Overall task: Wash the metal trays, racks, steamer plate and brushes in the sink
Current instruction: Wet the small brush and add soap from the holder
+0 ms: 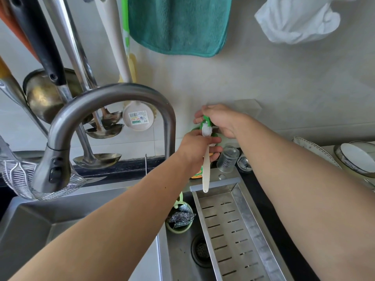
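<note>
Pale wall tiles (284, 82) back our sink corner, and we read it left to right. At nine o'clock, ladles (97, 157) and a wire skimmer (18, 175) hang beside the curved steel faucet (101, 102), whose head droops over the left basin (50, 220). At twelve o'clock a teal towel (178, 25) hangs on the wall. Just past centre our left hand (197, 148) curls its fingers round a white brush (206, 159), bristles up, handle pointing down toward six o'clock, and also round a green-capped detergent bottle (195, 175) behind it. Our right hand (220, 121), right above it, has its fingers bent over the green pump top (205, 119) of that bottle, touching the bristles' side. Below, at six o'clock, a steel scourer (180, 217) sits in a green holder, next to the slotted metal tray (233, 230) lying across the right basin, with the drain (199, 250) beneath its left edge. At two o'clock a glass cup (227, 159) stands upside down on the dark counter; at three o'clock bowls (355, 157) lean together, and a white plastic bag (300, 19) hangs above.
</note>
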Tool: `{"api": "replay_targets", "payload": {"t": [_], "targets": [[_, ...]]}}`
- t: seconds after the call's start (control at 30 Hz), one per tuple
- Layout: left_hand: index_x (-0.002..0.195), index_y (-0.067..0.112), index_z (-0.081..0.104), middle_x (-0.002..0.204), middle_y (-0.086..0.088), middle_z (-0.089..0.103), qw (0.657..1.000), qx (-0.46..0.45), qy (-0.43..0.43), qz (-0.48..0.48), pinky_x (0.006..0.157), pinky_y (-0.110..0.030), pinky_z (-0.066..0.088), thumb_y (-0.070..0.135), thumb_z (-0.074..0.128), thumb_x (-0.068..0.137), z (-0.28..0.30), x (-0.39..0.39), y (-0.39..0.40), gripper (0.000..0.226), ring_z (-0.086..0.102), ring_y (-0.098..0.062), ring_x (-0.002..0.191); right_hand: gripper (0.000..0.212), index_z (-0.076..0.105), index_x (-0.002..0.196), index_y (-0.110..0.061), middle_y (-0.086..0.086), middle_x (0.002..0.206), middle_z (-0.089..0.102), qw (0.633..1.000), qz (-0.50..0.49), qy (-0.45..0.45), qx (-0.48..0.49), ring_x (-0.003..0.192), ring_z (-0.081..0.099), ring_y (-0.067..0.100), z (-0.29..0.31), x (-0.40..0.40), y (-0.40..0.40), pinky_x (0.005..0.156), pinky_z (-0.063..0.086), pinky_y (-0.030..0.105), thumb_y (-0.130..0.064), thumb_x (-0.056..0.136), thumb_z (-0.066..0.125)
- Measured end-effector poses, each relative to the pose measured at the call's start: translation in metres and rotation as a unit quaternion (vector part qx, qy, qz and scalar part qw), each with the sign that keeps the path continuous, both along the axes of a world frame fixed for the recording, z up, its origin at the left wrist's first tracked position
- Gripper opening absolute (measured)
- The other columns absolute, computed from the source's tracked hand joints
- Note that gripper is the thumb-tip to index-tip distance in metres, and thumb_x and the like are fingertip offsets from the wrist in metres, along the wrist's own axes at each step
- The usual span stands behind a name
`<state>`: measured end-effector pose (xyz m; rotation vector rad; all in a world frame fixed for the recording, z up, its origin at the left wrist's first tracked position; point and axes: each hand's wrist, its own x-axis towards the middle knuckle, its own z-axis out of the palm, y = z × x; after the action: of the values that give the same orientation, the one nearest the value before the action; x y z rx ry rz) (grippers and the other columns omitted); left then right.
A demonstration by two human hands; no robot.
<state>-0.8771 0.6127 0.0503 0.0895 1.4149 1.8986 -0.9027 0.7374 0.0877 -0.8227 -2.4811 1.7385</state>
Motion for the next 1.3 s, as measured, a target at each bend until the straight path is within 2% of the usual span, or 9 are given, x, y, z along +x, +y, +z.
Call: {"api": "replay_targets", "payload": {"t": [0.43, 0.57, 0.67, 0.77, 0.9, 1.0, 1.07, 1.17, 1.3], "targets": [[0.113, 0.006, 0.059, 0.106, -0.018, 0.073, 0.997, -0.05, 0.022, -0.045, 0.053, -0.027, 0.045, -0.001, 0.046, 0.105, -0.011, 0.02, -0.058, 0.017, 0.059, -0.017, 0.056, 0.034, 0.065, 0.114, -0.004, 0.011, 0.101, 0.067, 0.999, -0.029, 0.042, -0.019, 0.074, 0.061, 0.012, -0.015, -0.009, 0.005, 0.062, 0.05, 0.021, -0.028, 0.11, 0.042], [0.121, -0.002, 0.06, 0.093, -0.014, 0.075, 0.996, -0.085, -0.04, -0.002, 0.051, -0.028, 0.038, -0.004, 0.051, 0.101, -0.04, 0.057, -0.15, 0.022, 0.054, -0.021, 0.053, 0.034, 0.066, 0.105, -0.012, 0.007, 0.102, 0.066, 0.978, -0.161, 0.104, 0.084, 0.093, 0.062, 0.023, -0.031, -0.003, -0.004, 0.086, 0.05, 0.035, -0.039, 0.105, 0.046], [0.122, -0.003, 0.063, 0.094, -0.012, 0.073, 0.987, -0.121, -0.089, 0.058, 0.051, -0.029, 0.035, -0.003, 0.056, 0.097, -0.065, 0.077, -0.227, 0.026, 0.052, -0.021, 0.053, 0.026, 0.063, 0.111, -0.011, 0.0, 0.102, 0.061, 0.916, -0.305, 0.16, 0.208, 0.093, 0.057, 0.021, -0.042, 0.046, -0.051, 0.074, 0.037, 0.027, -0.027, 0.104, 0.044], [0.124, 0.0, 0.064, 0.097, -0.011, 0.074, 0.968, -0.127, -0.147, 0.156, 0.052, -0.029, 0.038, -0.003, 0.053, 0.098, -0.085, 0.088, -0.296, 0.028, 0.051, -0.019, 0.051, 0.015, 0.062, 0.095, -0.029, -0.003, 0.088, 0.068, 0.94, -0.188, 0.199, 0.204, 0.08, 0.066, 0.024, -0.081, 0.094, -0.128, 0.069, 0.053, 0.04, -0.026, 0.097, 0.047], [0.129, -0.006, 0.057, 0.098, -0.014, 0.075, 0.957, -0.095, -0.162, 0.222, 0.047, -0.027, 0.04, -0.007, 0.047, 0.1, -0.096, 0.078, -0.344, 0.031, 0.052, -0.02, 0.05, 0.022, 0.061, 0.101, -0.021, 0.003, 0.081, 0.071, 0.961, 0.051, -0.017, 0.272, 0.068, 0.071, 0.025, -0.126, 0.061, -0.203, 0.068, 0.061, 0.043, -0.038, 0.103, 0.047], [0.131, -0.004, 0.056, 0.097, -0.013, 0.074, 0.96, -0.072, -0.149, 0.225, 0.045, -0.027, 0.04, -0.007, 0.048, 0.1, -0.095, 0.061, -0.352, 0.032, 0.053, -0.02, 0.051, 0.043, 0.058, 0.105, -0.004, 0.014, 0.078, 0.072, 0.951, 0.045, -0.126, 0.28, 0.06, 0.072, 0.027, -0.133, 0.007, -0.216, 0.06, 0.06, 0.035, -0.042, 0.106, 0.038], [0.13, -0.003, 0.058, 0.096, -0.011, 0.075, 0.964, -0.066, -0.142, 0.216, 0.046, -0.026, 0.039, -0.006, 0.049, 0.101, -0.094, 0.052, -0.352, 0.031, 0.054, -0.019, 0.051, 0.038, 0.062, 0.112, 0.002, 0.019, 0.097, 0.072, 0.925, 0.048, -0.163, 0.339, 0.083, 0.072, 0.032, -0.136, -0.012, -0.215, 0.064, 0.051, 0.029, -0.03, 0.106, 0.043], [0.129, 0.0, 0.059, 0.097, -0.012, 0.074, 0.967, -0.074, -0.132, 0.202, 0.046, -0.025, 0.038, -0.005, 0.048, 0.101, -0.096, 0.041, -0.348, 0.03, 0.05, -0.018, 0.05, 0.027, 0.062, 0.124, 0.002, 0.022, 0.122, 0.066, 0.885, 0.046, -0.169, 0.431, 0.113, 0.063, 0.04, -0.139, -0.016, -0.217, 0.079, 0.052, 0.038, -0.006, 0.101, 0.05], [0.127, 0.001, 0.057, 0.104, -0.014, 0.071, 0.971, -0.076, -0.124, 0.191, 0.048, -0.025, 0.039, -0.002, 0.047, 0.103, -0.099, 0.035, -0.34, 0.027, 0.048, -0.018, 0.049, 0.024, 0.063, 0.121, 0.005, 0.022, 0.115, 0.067, 0.863, 0.065, -0.167, 0.473, 0.105, 0.067, 0.037, -0.135, -0.011, -0.221, 0.074, 0.054, 0.035, 0.001, 0.097, 0.058]]}}
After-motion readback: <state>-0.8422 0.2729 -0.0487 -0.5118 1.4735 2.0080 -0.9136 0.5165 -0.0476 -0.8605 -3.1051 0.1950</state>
